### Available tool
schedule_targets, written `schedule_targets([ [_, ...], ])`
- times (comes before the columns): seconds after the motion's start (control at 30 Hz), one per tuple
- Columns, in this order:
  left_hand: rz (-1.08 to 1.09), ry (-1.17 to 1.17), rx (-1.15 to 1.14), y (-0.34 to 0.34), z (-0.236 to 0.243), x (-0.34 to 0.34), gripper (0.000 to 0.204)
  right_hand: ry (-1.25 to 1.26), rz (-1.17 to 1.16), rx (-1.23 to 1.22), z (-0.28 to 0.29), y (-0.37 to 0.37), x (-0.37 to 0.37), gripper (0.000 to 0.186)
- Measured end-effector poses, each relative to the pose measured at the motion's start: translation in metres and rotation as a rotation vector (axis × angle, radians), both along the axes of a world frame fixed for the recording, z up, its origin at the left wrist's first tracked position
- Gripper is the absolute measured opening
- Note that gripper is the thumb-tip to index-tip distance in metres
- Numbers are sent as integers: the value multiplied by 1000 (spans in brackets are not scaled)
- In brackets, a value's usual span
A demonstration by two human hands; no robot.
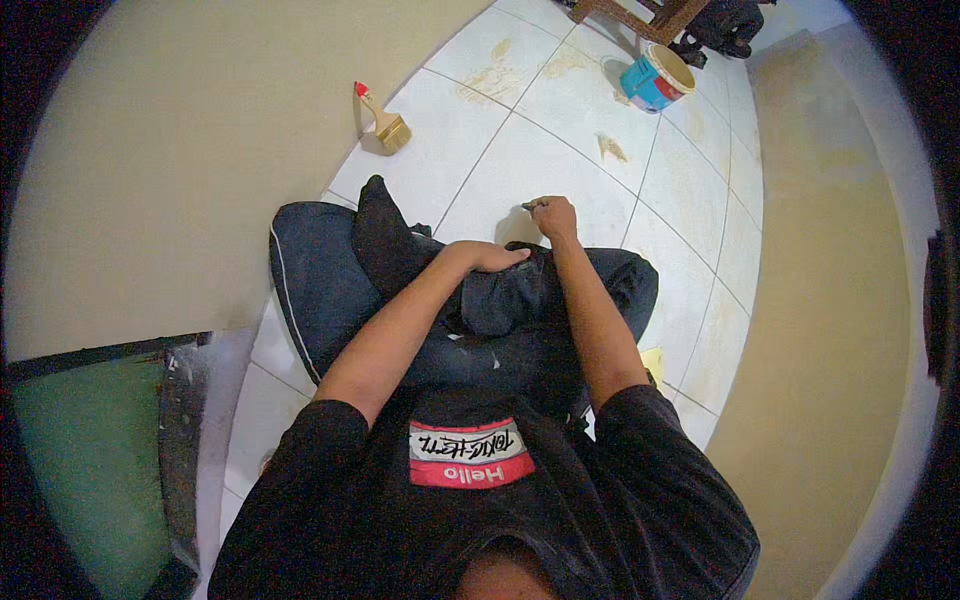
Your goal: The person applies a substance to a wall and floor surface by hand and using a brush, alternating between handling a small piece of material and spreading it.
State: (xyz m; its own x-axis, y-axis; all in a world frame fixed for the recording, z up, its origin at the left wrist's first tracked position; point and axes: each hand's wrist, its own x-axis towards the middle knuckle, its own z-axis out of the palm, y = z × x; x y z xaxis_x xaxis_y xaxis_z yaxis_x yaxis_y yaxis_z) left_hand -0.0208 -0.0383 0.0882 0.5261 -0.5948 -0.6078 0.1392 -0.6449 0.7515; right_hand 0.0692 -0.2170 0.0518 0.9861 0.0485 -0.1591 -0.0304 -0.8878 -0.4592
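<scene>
I sit cross-legged in dark trousers (315,290). My left hand (490,256) rests on the dark fabric over my leg and foot, thumb stretched along it; some of its fingers are hidden in the dark cloth. My right hand (553,217), just ahead and to the right, is closed on a small dark object (529,206) held low over the white tiled floor (470,165). The object is too small to make out. A black-socked foot (385,230) points forward on my left.
A paintbrush (390,130) lies by the beige left wall (180,150). A blue paint bucket (650,85) stands farther right, near wooden furniture (640,15) and dark items (725,25). A beige wall (830,330) runs along the right. A green panel (90,460) is low left.
</scene>
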Motion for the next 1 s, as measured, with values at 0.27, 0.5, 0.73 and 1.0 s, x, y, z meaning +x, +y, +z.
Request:
schedule_targets([
  [0.27,134,-318,101,-2,-2,-7,82,57,285,-379,4,-5,6,41],
  [0.5,231,-262,187,-33,61,-75,65,-143,407,-289,79,10,63,31],
  [0.73,256,-350,109,-33,28,-78,65,-155,384,-391,6,15,6,20],
  [1.0,276,-277,153,-26,24,-101,64,-250,819,-261,36,21,-55,35],
])
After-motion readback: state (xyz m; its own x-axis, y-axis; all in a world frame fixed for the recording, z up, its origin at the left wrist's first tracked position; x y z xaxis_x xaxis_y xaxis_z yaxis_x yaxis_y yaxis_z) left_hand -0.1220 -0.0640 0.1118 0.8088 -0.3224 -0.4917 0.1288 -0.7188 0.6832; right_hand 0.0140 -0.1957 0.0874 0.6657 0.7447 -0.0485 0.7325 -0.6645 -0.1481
